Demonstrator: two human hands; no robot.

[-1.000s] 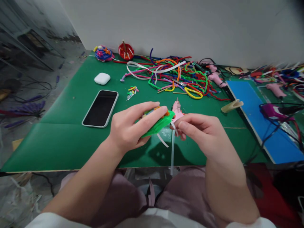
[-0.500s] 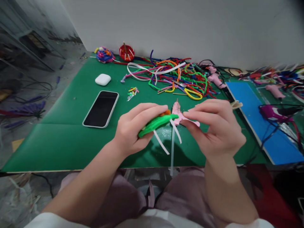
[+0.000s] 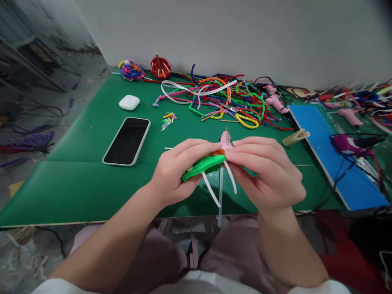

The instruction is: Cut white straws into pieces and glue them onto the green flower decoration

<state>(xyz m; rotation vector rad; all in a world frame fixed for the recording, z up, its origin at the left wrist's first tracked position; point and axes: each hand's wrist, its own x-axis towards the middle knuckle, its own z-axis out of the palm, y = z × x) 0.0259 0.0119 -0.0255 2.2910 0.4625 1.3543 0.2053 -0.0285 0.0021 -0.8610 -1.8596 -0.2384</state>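
My left hand [image 3: 177, 171] is closed round a flat pipe-cleaner piece [image 3: 203, 166], bright green on the near face with orange along its top. Two white strips [image 3: 211, 190] hang from it towards me. At the piece's right edge, my right hand [image 3: 266, 171] pinches with thumb and fingers; the fingertips' exact grip is partly hidden. Just behind the hands lies a pink glue gun [image 3: 226, 139], mostly covered by my right fingers. A clear glue stick [image 3: 220, 192] sticks out below it, past the table's front edge.
A phone [image 3: 127, 141] and a white earbud case [image 3: 129, 102] lie left on the green table [image 3: 76, 179]. Behind are tangled pipe cleaners [image 3: 214, 94] and yellow-handled scissors [image 3: 246, 120]. A blue board [image 3: 337, 159] with a purple glue gun [image 3: 346, 145] is at the right.
My right hand has moved left from beside the pipe-cleaner piece onto its right edge. The piece has shifted slightly down, still in my left hand.
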